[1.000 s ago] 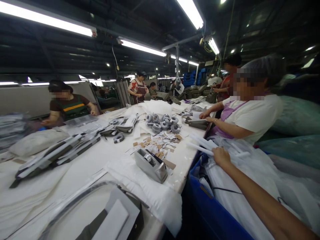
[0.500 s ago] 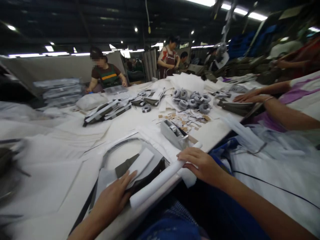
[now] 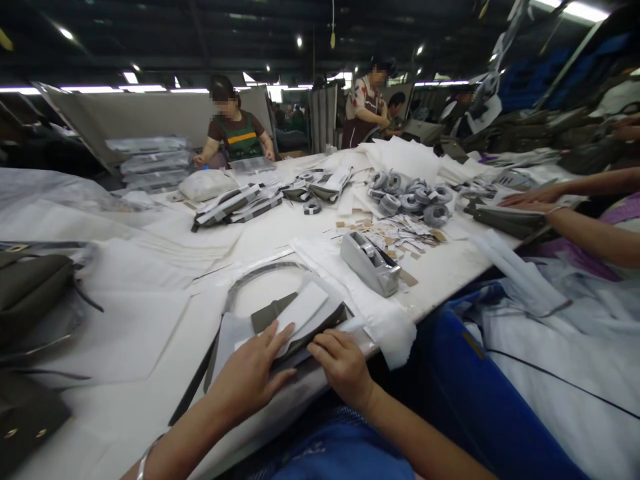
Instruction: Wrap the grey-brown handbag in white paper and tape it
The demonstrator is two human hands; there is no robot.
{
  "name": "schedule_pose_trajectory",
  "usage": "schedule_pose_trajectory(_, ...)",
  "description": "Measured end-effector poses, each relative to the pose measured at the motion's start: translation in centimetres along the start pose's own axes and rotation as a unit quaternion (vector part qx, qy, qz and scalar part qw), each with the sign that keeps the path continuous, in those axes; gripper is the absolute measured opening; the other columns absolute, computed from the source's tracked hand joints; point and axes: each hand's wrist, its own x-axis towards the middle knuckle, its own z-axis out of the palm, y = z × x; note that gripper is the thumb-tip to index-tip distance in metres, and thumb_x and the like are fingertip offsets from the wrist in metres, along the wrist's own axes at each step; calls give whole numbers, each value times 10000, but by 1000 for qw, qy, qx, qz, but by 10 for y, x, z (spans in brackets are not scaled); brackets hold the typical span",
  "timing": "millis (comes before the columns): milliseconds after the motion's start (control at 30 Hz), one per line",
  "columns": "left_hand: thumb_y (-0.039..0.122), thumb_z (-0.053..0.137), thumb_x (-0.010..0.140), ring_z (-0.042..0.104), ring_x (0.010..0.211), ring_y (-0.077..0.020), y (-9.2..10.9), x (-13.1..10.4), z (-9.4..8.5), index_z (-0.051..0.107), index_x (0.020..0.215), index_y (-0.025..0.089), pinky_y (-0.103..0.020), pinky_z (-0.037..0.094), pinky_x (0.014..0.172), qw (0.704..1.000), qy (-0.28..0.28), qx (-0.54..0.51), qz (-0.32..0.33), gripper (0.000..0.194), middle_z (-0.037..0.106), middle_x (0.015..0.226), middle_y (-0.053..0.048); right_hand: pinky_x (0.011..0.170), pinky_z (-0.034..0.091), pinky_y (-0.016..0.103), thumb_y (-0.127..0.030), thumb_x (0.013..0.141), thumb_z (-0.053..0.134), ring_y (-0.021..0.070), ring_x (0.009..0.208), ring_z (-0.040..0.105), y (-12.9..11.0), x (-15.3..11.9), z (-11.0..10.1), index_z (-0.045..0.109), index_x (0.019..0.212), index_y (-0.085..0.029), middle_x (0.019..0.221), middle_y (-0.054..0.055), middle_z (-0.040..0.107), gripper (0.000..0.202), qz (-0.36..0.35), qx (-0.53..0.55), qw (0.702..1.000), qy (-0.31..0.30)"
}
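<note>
A dark olive bag point(image 3: 270, 315) lies on the white table point(image 3: 150, 320) at its near edge, with a white paper sheet point(image 3: 300, 308) on top and a grey strap curving around it. My left hand point(image 3: 250, 380) lies flat on the bag, fingers spread. My right hand point(image 3: 343, 363) is curled over the bag's near edge, gripping a white paper roll point(image 3: 359, 326); only the roll's end shows past my fingers.
A grey tape dispenser point(image 3: 373, 263) stands just beyond the bag, with paper tags point(image 3: 400, 233) and grey strap rolls point(image 3: 410, 197) behind. A blue bin point(image 3: 465, 373) of white bags sits to the right. A co-worker's arms point(image 3: 550, 197) reach in there. Another dark bag point(image 3: 30, 287) lies left.
My right hand brought the white roll from the blue bin to the bag and now presses it at the bag's edge. My left hand came onto the bag. The view swung left and down.
</note>
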Motion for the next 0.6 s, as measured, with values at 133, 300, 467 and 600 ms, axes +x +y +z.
schedule_pose_trajectory(133, 291, 643, 908, 486, 1345, -341, 5, -5, 26, 253, 1544, 210, -495, 463, 1060, 994, 80, 78, 18, 749, 419, 1509, -235, 869, 566, 321, -105, 970, 488, 190, 952, 639, 8, -7, 5, 713, 1072, -164, 969, 84, 728, 255, -21, 44, 999, 5)
schedule_pose_trajectory(300, 208, 616, 910, 459, 1367, -340, 7, -8, 36, 201, 1557, 214, -509, 459, 1065, 989, 111, 94, 23, 769, 399, 1521, -233, 909, 542, 333, -121, 984, 495, 187, 1061, 646, 31, -4, -27, 681, 1165, -142, 1095, 83, 742, 261, -112, 41, 991, -55)
schedule_pose_trajectory(467, 215, 623, 908, 464, 1358, -360, 11, -7, 26, 219, 1550, 226, -537, 441, 1073, 994, 85, 66, -2, 759, 383, 1525, -240, 883, 483, 379, -172, 974, 555, 226, 1013, 644, 54, -4, -48, 715, 1097, -193, 1077, 53, 748, 203, -19, -50, 996, -76)
schedule_pose_trajectory(600, 329, 648, 911, 394, 1400, -383, 19, -7, 17, 228, 1544, 219, -557, 396, 1100, 998, 49, 21, -30, 767, 350, 1537, -254, 879, 467, 390, -137, 934, 611, 246, 982, 644, 52, -6, -40, 721, 1076, -174, 1042, 71, 749, 183, -34, -43, 995, -86)
